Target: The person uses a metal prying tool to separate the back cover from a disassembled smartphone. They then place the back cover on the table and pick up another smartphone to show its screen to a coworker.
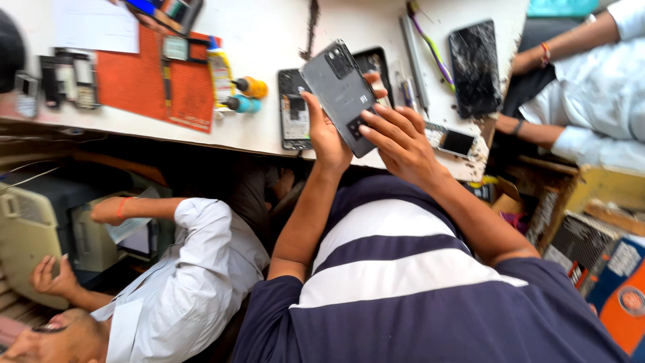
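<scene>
Showing the held object: a grey smartphone [341, 91] was raised above the edge of the white workbench [269, 20], rear cover facing the camera, camera module toward the upper left, body tilted.
Left hand: the left hand [327, 134] closed around the phone's lower left edge, thumb along the side and palm behind it; the grip was firm on the phone.
Right hand: the right hand [400, 138] gripped the phone from the right, fingertips pressed on the lower part of the rear cover, thumb hidden behind it.
Beneath the phone: an opened phone [293, 111] with exposed internals lay flat on the bench just left of the held one; a dark phone frame [377, 64] lay partly hidden behind it.
Right of the bench: a phone with a cracked black screen [474, 67] lay face up, well apart from the hands; a small phone [457, 142] lay near the bench edge, just beside the right hand.
Left of the bench: an orange work mat [138, 81] carried small parts; an orange-capped bottle [250, 87] and a blue-capped bottle [243, 103] lay beside it.
Tools: a purple-and-yellow cable [433, 47] lay beside a grey bar-shaped tool [413, 57].
Other people: one person in a white shirt [195, 269] sat at lower left; another white sleeve [598, 87] showed at upper right.
</scene>
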